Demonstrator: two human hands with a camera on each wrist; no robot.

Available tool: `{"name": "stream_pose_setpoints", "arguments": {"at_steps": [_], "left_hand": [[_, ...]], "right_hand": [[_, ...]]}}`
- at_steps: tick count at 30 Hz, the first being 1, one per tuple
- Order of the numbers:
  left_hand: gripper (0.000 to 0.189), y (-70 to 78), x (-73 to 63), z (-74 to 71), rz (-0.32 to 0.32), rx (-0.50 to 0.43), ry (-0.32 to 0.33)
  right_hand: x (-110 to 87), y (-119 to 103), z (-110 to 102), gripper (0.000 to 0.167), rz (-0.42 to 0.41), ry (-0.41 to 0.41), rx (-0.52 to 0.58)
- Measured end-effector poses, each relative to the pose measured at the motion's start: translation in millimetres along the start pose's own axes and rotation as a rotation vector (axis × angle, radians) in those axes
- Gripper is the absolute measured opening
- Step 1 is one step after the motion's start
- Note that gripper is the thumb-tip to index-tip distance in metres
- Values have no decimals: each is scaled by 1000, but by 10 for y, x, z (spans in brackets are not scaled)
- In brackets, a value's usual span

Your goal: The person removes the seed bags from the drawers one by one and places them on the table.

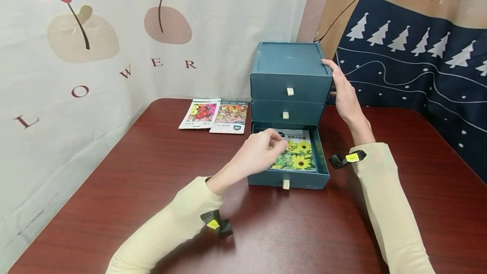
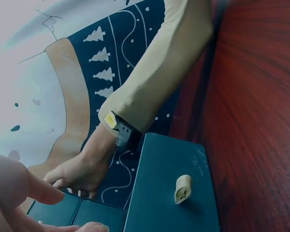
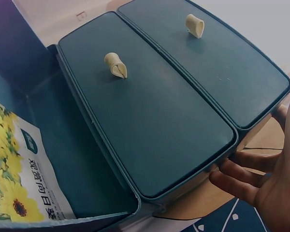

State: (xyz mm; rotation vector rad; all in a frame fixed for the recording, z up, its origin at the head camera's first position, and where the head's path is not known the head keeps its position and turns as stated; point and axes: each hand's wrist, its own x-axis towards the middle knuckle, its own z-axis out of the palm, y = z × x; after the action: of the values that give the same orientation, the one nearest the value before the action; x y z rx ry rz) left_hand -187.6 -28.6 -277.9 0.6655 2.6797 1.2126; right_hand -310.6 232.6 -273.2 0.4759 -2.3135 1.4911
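A teal drawer box (image 1: 291,86) stands on the table, its bottom drawer (image 1: 323,155) pulled out. Inside lies a seed packet with yellow sunflowers (image 1: 300,163). My left hand (image 1: 258,151) hovers over the drawer's left part, fingers loosely bent. The left wrist view shows its fingertips (image 2: 50,194) apart, with nothing seen between them. My right hand (image 1: 344,96) rests against the box's right side, one finger reaching over the top edge. In the right wrist view its fingers (image 3: 241,186) touch the side of the stacked drawers.
Two seed packets with flower pictures, one white-edged (image 1: 201,113) and one darker (image 1: 230,117), lie left of the box, slightly overlapping. Small cream pull tabs (image 1: 290,91) mark the drawer fronts. Printed curtains (image 1: 411,62) hang behind the reddish-brown table (image 1: 182,160).
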Motion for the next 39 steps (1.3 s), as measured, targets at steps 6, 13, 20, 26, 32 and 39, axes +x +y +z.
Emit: {"name": "stream_pose_setpoints", "arguments": {"at_steps": [6, 13, 20, 26, 32, 39], "left_hand": [[39, -20, 63, -30, -39, -25, -16], [43, -50, 180, -14, -92, -18, -31], [45, -100, 296, 24, -141, -18, -64], [51, -139, 391, 63, -221, -38, -128], [58, -203, 472, 99, -292, -81, -183], [62, -284, 520, 118, -318, -124, -216]], "right_hand": [[3, -2, 6, 53, -2, 1, 0], [-4, 13, 7, 53, 1, -1, -4], [-7, 17, 6, 54, -5, 1, -4], [-5, 9, 1, 53, -3, 2, -4], [-8, 6, 2, 54, 1, 2, -6], [-1, 5, 2, 53, 3, 1, -4]]}}
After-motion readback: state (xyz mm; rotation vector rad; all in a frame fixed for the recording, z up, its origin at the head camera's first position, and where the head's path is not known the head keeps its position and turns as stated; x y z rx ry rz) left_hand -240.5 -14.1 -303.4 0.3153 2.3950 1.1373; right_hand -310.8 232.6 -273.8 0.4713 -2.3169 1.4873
